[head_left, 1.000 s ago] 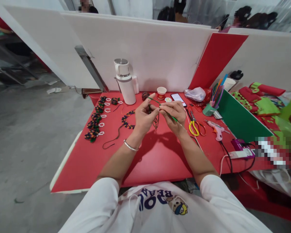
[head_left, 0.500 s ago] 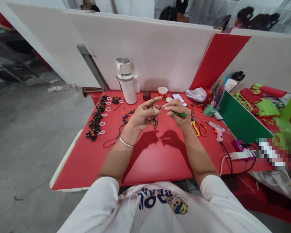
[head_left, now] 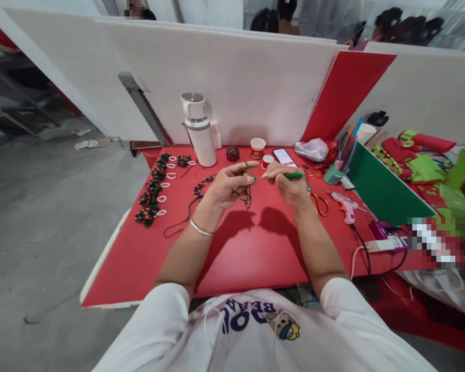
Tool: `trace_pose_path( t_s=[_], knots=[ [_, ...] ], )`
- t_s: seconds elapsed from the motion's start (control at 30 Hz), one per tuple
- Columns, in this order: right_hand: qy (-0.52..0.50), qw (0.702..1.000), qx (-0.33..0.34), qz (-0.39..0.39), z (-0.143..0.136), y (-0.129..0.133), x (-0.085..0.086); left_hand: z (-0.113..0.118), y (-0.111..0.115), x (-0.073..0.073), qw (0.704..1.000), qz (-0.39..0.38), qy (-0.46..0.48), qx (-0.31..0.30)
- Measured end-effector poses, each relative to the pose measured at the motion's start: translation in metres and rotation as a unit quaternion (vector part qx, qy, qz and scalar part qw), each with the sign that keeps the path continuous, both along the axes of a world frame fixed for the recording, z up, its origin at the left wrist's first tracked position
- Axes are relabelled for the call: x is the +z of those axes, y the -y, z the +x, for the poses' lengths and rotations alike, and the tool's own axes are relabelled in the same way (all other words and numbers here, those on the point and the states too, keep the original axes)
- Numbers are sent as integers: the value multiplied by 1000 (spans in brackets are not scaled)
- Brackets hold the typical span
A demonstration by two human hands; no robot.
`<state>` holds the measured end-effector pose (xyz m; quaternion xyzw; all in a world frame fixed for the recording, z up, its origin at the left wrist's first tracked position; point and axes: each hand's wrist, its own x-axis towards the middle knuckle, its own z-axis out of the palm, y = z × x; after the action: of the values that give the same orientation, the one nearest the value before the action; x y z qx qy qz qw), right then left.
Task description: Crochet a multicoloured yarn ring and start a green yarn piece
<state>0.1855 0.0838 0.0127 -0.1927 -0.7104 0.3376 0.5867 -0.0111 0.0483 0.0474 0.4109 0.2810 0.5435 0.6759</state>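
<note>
Down the left edge of the red table (head_left: 240, 258) runs a column of dark multicoloured yarn pieces (head_left: 146, 199) with white bead loops (head_left: 161, 212) beside them; these look complete. Next lies a curved multicoloured yarn strip (head_left: 199, 192), partly hidden by the left hand (head_left: 230, 187). That hand pinches green yarn (head_left: 248, 199) between thumb and fingers, index finger extended with a strand over it, tangled loops hanging below, above the table. The right hand (head_left: 289, 184) grips a green-handled crochet hook (head_left: 293, 176), its tip meeting the yarn at the left fingertips. With only loose loops visible, this piece seems barely begun, most of its stitching left. Farther right, scissors (head_left: 321, 203) and a pink glue gun (head_left: 347, 206) lie unused.
</note>
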Motion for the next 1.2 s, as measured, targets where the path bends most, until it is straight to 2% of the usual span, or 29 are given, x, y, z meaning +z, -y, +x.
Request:
trace_pose_path(
  t_s=[0.07,0.2,0.43,0.57,0.63,0.73,0.77,0.83,0.9,1.0,1.1,1.2],
  knots=[
    [-34,999,3,-5,-14,3,-3,7,1,-4,999,19,-4,30],
    [-31,993,-96,54,-26,11,2,15,0,-9,993,60,-19,103],
    [-8,992,-110,61,-17,10,6,8,1,-3,994,55,-29,88],
    [15,988,-120,92,-19,12,7,8,-1,-6,990,72,-37,112],
    [46,979,-158,120,-21,15,7,11,-3,-10,984,94,-38,149],
    [94,947,-253,175,-25,19,3,16,-2,-13,971,108,-34,210],
    [100,936,-277,194,-26,20,1,17,-1,-13,971,100,-29,215],
    [94,925,-296,219,-29,21,-5,16,1,-10,981,66,-18,181],
    [83,930,-281,223,-28,19,-8,11,3,-6,994,18,-9,111],
    [75,956,-206,195,-21,13,-4,2,2,0,999,-21,-2,36],
    [53,980,-103,164,-7,7,7,-6,0,3,1000,-15,-11,20],
    [54,988,-45,138,5,6,18,-10,-2,3,999,-5,-26,23]
  ],
)
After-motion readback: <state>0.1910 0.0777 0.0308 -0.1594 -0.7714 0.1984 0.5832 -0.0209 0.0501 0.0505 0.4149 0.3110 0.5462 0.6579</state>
